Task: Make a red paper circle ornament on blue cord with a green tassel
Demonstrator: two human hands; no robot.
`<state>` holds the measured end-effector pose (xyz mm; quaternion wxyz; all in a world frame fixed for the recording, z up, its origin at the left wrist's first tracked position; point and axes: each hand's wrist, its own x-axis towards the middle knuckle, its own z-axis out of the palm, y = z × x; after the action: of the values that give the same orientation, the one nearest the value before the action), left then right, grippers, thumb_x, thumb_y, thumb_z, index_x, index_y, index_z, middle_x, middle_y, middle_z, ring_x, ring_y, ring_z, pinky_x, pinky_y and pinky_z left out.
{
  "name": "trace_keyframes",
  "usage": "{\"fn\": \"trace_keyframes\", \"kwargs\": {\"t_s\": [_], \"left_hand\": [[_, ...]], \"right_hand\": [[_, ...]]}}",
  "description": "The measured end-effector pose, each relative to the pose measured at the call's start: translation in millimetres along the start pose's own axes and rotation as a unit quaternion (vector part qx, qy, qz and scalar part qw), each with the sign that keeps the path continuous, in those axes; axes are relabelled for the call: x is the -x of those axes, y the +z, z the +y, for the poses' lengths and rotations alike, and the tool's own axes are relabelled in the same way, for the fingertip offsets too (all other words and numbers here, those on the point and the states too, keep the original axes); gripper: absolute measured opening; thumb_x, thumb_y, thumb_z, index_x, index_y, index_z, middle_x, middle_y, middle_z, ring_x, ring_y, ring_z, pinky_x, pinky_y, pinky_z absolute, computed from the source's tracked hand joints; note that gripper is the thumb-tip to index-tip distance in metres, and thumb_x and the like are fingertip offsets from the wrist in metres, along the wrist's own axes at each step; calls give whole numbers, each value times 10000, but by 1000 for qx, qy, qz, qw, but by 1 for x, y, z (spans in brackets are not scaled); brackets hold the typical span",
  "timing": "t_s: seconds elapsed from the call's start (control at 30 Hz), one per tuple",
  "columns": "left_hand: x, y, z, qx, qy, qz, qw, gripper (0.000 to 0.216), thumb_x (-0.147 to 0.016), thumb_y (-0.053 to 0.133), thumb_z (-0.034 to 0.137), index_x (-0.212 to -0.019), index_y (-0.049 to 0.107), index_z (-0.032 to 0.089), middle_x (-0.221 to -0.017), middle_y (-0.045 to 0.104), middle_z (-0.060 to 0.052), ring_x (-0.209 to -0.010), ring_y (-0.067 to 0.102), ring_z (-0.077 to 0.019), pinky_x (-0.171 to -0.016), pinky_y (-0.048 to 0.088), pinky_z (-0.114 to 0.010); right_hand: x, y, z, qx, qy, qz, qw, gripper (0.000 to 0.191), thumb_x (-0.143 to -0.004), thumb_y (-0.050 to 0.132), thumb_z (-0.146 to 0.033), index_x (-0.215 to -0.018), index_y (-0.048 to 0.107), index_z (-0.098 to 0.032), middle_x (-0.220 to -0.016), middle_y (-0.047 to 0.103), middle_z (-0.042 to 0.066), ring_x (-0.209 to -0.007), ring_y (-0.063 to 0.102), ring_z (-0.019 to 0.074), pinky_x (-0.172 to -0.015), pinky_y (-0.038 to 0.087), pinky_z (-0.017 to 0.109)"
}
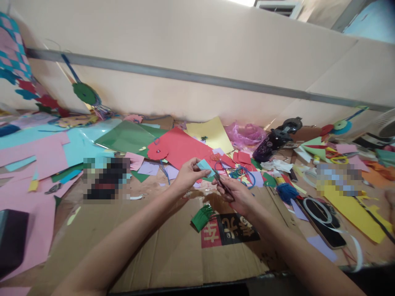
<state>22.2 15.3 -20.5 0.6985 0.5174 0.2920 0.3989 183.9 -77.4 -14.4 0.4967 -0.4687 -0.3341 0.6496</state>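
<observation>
Between the thumb and fingers of my left hand [188, 174] is a small light blue piece of paper [204, 166]. My right hand [236, 193] is closed around a dark pair of scissors [224, 183], its blades at the paper's right edge. The fingers partly cover the handles. Below both hands, a green fringed paper piece [201, 218] lies on the flattened cardboard [160, 246], beside printed characters. Just behind my hands are a large red paper sheet [182, 144] and a tangle of coloured string [243, 174].
Pink paper [27, 222] covers the left side, with a dark box [12, 242] at the edge. A dark bottle [274, 142] leans at the back right. To the right are a phone [327, 228] under a white ribbon roll, blue yarn [288, 191] and yellow paper [354, 209].
</observation>
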Motion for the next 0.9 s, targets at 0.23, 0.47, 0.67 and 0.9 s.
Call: {"fn": "trace_keyframes", "kwargs": {"t_s": [0.23, 0.47, 0.67, 0.9], "left_hand": [[3, 4, -1, 3, -11, -5, 1000, 455, -561, 887, 323, -829, 558, 162, -689, 692, 13, -631, 661, -131, -657, 525, -258], [3, 6, -3, 3, -12, -4, 1000, 454, -562, 881, 325, -831, 553, 164, -681, 691, 11, -627, 675, -147, -653, 529, -268], [4, 4, -4, 15, -18, -16, 1000, 464, -570, 886, 356, -826, 552, 161, -703, 710, -14, -653, 700, -175, -673, 545, -293], [4, 6, -5, 17, -29, -8, 999, 466, -537, 901, 316, -820, 568, 155, -698, 693, 0, -634, 665, -138, -654, 520, -259]], "right_hand": [[1, 5, -3, 9, -8, 3, 1000, 489, -699, 767, -590, -845, 696, -128, -547, 442, -54, -417, 225, 38, -398, 83, 223], [-2, 4, -4, -17, 20, -2, 1000, 455, -679, 798, -544, -838, 704, -128, -571, 490, -44, -432, 244, 41, -396, 119, 213], [-2, 3, -5, -51, 37, -13, 998, 318, -759, 728, -437, -835, 691, -130, -584, 540, -27, -425, 253, 48, -396, 178, 213], [-3, -1, -2, -45, 62, -29, 997, 345, -814, 688, -470, -840, 676, -126, -603, 567, -8, -409, 295, 49, -382, 184, 206]]}}
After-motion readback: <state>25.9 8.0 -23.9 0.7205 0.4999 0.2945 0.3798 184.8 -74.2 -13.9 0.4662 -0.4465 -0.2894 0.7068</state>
